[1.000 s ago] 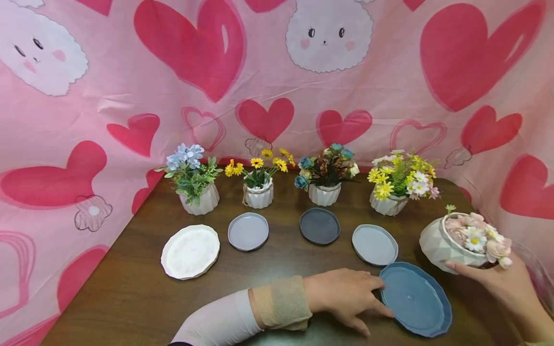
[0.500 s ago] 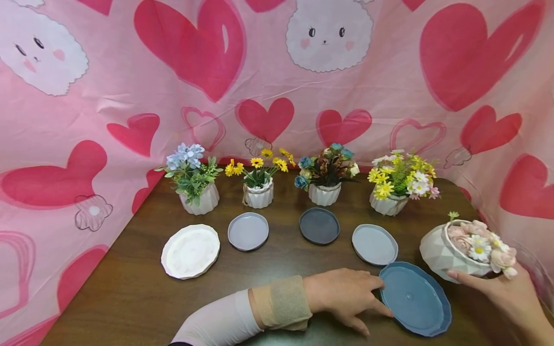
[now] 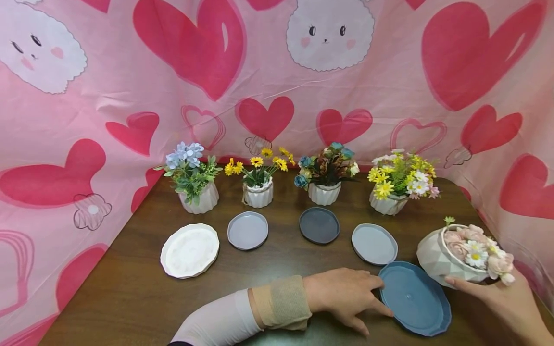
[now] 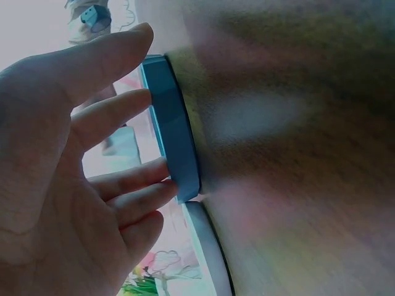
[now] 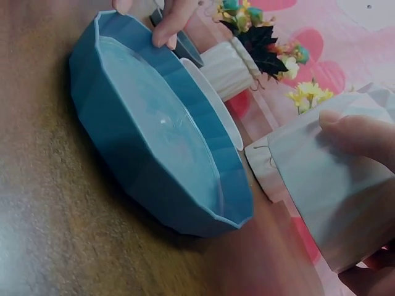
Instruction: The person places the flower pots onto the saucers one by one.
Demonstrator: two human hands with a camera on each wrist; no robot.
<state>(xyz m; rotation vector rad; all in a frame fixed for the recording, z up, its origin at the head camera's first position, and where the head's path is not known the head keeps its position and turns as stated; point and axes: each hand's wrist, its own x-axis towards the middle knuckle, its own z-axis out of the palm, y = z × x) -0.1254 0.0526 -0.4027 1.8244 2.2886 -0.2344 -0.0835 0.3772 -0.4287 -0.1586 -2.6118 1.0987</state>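
My right hand grips a white faceted flowerpot holding pale pink roses and white daisies. The pot leans toward the right and overlaps the far right edge of a blue faceted saucer in the head view. In the right wrist view, the thumb lies along the side of the white pot, off to one side of the blue saucer. My left hand reaches across to the saucer's left side. Its loosely extended fingertips touch the outer rim.
Along the back stand potted flowers: blue hydrangeas, yellow daisies, a teal-and-brown bunch and a yellow-and-white bunch. Before them lie a white saucer, a lilac-grey saucer, a dark grey saucer and a light grey saucer.
My right hand has brought the pink-rose pot a little nearer to me and slightly left, closer to the blue saucer. The left hand and the saucer hold their places.
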